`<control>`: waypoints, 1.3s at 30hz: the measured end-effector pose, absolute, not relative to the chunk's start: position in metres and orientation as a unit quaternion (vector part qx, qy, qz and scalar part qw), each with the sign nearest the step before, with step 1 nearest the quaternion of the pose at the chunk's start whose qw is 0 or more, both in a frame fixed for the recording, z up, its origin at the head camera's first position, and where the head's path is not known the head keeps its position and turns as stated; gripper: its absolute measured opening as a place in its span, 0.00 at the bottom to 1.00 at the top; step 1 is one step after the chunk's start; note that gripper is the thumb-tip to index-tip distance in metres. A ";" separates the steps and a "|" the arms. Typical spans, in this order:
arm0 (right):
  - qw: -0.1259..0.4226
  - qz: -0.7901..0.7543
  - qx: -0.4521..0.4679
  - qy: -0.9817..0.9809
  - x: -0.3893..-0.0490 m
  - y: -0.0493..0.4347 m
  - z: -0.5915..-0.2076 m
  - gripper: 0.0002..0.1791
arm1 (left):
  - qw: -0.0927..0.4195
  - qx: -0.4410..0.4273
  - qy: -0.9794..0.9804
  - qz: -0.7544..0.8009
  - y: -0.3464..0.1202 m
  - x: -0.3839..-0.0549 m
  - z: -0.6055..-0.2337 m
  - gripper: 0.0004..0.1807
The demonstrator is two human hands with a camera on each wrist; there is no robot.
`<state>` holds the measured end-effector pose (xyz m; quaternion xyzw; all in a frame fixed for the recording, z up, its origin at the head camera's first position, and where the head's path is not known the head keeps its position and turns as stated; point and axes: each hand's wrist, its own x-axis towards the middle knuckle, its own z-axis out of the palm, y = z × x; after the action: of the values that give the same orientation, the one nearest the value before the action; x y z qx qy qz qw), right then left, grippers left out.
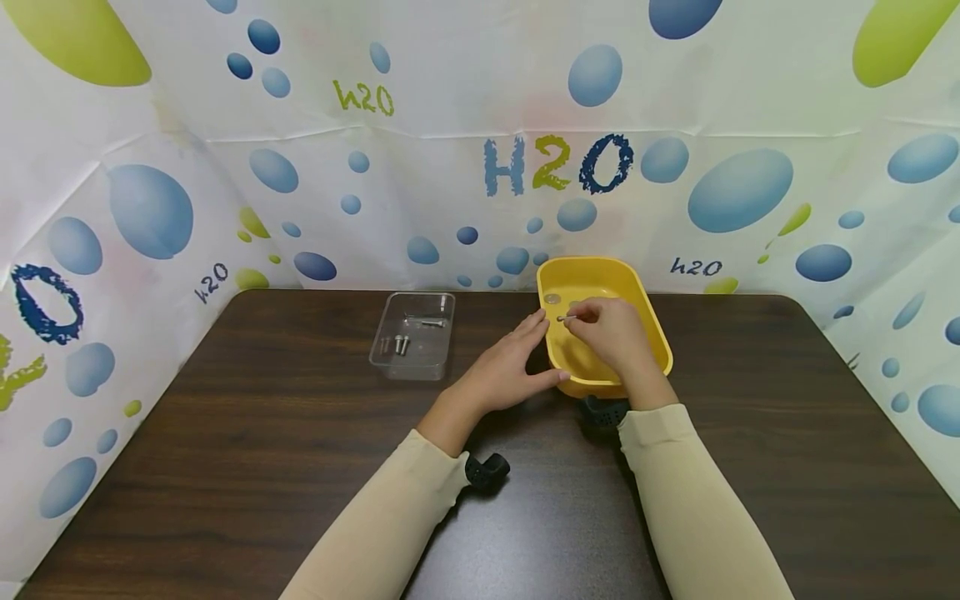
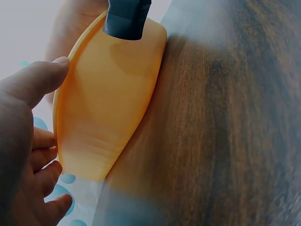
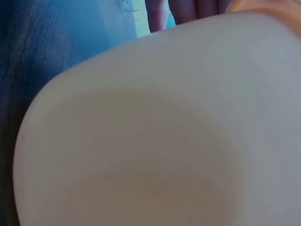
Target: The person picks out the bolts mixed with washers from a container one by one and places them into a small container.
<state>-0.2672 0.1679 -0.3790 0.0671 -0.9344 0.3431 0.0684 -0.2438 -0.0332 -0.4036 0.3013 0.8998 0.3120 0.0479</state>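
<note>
A yellow tray (image 1: 652, 312) stands at the back of the table, right of centre. My left hand (image 1: 506, 367) rests against its left side, thumb on the near rim and fingers spread along the left rim. In the left wrist view the thumb (image 2: 44, 77) touches the rim of the tray (image 2: 113, 94). My right hand (image 1: 611, 333) reaches over the tray and pinches a small silver bolt (image 1: 562, 318), its head pointing left. A small round disc (image 1: 552, 298) lies in the tray's far left corner. The tray's pale outer wall (image 3: 141, 132) fills most of the right wrist view.
A clear plastic box (image 1: 420, 367) stands to the left of the tray on the dark wooden table (image 1: 225, 450). Several metal bolts (image 1: 402, 344) lie inside it. Behind the table hangs a patterned curtain (image 1: 450, 167).
</note>
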 end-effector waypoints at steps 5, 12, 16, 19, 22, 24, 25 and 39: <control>0.087 0.337 0.070 -0.935 -0.266 0.166 -0.377 0.17 | 0.046 0.299 0.902 0.309 -0.035 -0.243 -0.402 0.50; 0.105 0.334 0.076 -0.934 -0.267 0.163 -0.375 0.17 | 0.044 0.290 0.909 0.296 -0.039 -0.243 -0.396 0.49; 0.116 0.342 0.078 -0.929 -0.267 0.161 -0.375 0.17 | 0.034 0.279 0.915 0.290 -0.043 -0.242 -0.391 0.46; 0.123 0.347 0.079 -0.927 -0.267 0.160 -0.374 0.17 | 0.018 0.268 0.919 0.290 -0.046 -0.242 -0.386 0.44; 0.125 0.351 0.080 -0.924 -0.267 0.159 -0.373 0.17 | 0.002 0.257 0.921 0.293 -0.051 -0.241 -0.380 0.42; 0.131 0.355 0.082 -0.922 -0.266 0.157 -0.371 0.17 | -0.011 0.249 0.923 0.294 -0.054 -0.240 -0.375 0.40; 0.135 0.357 0.086 -0.920 -0.265 0.157 -0.371 0.16 | -0.017 0.246 0.923 0.296 -0.056 -0.239 -0.374 0.39; 0.165 0.380 0.130 -0.901 -0.252 0.132 -0.368 0.13 | -0.100 0.228 0.920 0.302 -0.095 -0.234 -0.365 0.29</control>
<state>-0.2518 0.1317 -0.3678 0.1299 -0.9010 0.3795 0.1650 -0.2340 -0.0952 -0.3648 0.2285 0.9200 0.3023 -0.1004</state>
